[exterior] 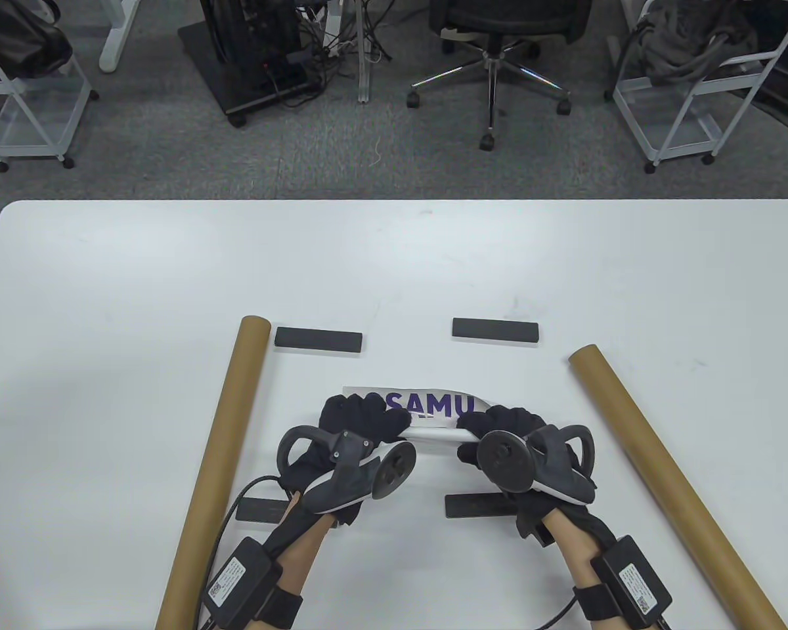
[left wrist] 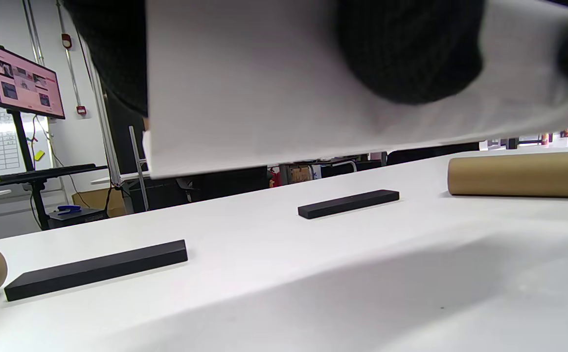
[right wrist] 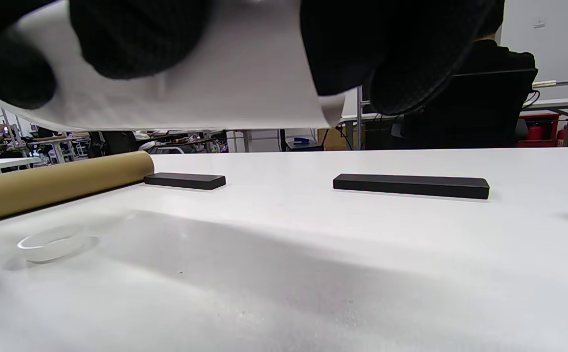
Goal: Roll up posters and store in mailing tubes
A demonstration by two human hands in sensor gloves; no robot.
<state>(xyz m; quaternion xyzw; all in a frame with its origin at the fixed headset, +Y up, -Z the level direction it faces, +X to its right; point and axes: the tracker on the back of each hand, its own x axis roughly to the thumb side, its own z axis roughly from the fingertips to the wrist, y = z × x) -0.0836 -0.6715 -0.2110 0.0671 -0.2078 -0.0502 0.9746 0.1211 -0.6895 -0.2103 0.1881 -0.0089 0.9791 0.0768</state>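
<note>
I see the rolled poster [exterior: 433, 420] lifted off the table [exterior: 105, 275], spanning between my hands: left hand [exterior: 358, 420] fingers curl around its left end, right hand [exterior: 505, 430] fingers its right. Mailing tubes [exterior: 220, 453] [exterior: 670, 479] lie outside each hand; black bars [exterior: 318, 339] [exterior: 496, 329] beyond the fingertips.

Office/lab: swivel chair [exterior: 492, 39], wire carts [exterior: 689, 111], monitor on stand [left wrist: 24, 80], grey carpet.

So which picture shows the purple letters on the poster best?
The table view: the poster shows purple letters between the left hand and right hand. Both wrist views show only its blank white side, with no letters.
</note>
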